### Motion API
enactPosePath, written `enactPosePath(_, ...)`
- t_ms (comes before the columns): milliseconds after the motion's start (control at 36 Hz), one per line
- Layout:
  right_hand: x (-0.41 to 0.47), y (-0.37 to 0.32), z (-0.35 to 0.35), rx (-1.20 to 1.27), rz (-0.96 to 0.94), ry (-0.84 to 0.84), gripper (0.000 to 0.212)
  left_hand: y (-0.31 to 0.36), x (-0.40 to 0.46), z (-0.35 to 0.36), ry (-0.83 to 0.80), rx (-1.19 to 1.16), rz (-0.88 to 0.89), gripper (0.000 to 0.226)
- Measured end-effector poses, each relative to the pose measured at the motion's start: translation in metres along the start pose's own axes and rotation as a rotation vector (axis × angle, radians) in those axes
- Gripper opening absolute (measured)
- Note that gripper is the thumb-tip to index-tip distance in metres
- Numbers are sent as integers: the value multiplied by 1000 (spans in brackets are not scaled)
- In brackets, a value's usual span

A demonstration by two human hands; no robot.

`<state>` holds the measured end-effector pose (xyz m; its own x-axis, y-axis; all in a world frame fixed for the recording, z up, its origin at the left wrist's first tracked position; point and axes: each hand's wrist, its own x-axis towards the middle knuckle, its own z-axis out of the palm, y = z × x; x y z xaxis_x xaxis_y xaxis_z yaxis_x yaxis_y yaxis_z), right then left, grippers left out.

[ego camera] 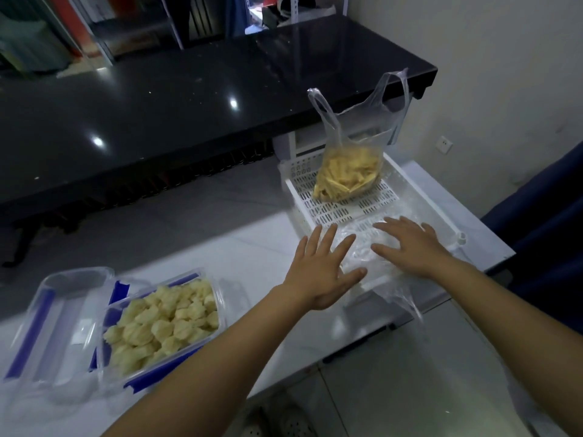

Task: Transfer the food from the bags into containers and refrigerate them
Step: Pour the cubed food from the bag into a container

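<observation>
My left hand (321, 272) and right hand (410, 244) both lie flat with fingers spread, pressing down an empty clear bag (366, 247) on the near end of the white slotted tray (334, 209); neither grips anything. A second bag (347, 175) of yellow strips stands at the tray's far end. To my left, the container (164, 323) is filled with pale dumplings, its lid (53, 323) beside it.

A home kitchen or dining corner is showing: a white counter (258, 257) carrying food tubs, a black glossy table (176, 99), tiled floor.
</observation>
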<state>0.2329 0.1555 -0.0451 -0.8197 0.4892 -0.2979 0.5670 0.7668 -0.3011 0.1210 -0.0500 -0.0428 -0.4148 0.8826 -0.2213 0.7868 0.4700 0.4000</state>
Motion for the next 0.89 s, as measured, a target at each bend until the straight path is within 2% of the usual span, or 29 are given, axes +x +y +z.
enactPosePath(111, -20, -34, -26, 169, -49, 109, 58, -23, -40, -28, 94, -127, -67, 73)
enactPosePath(222, -54, -91, -37, 273, -180, 186, 58, -57, -101, -48, 179, -348, -233, 75)
enactPosePath(306, -80, -137, -25, 337, -286, 161, 60, -79, -155, -49, 267, -473, -372, 75)
enactPosePath(417, -98, -186, 17, 361, -385, 20, 63, -97, -219, -36, 380, -565, -514, 69)
enactPosePath(472, -98, -209, 42, 319, -393, -81, 69, -105, -247, -27, 428, -597, -587, 67)
enactPosePath(556, -92, -239, 72, 196, -420, -212, 89, -113, -279, -13, 527, -662, -692, 74)
enactPosePath(639, -77, -266, 88, -12, -484, -251, 112, -116, -298, 0, 608, -847, -837, 79)
enactPosePath(694, -62, -284, 94, -165, -535, -248, 124, -121, -303, 5, 627, -1008, -923, 71)
enactPosePath(806, -31, -317, 103, -366, -588, -300, 139, -132, -304, 9, 602, -1339, -915, 60)
enactPosePath(889, -16, -331, 107, -450, -575, -366, 145, -137, -301, 8, 595, -1476, -854, 51)
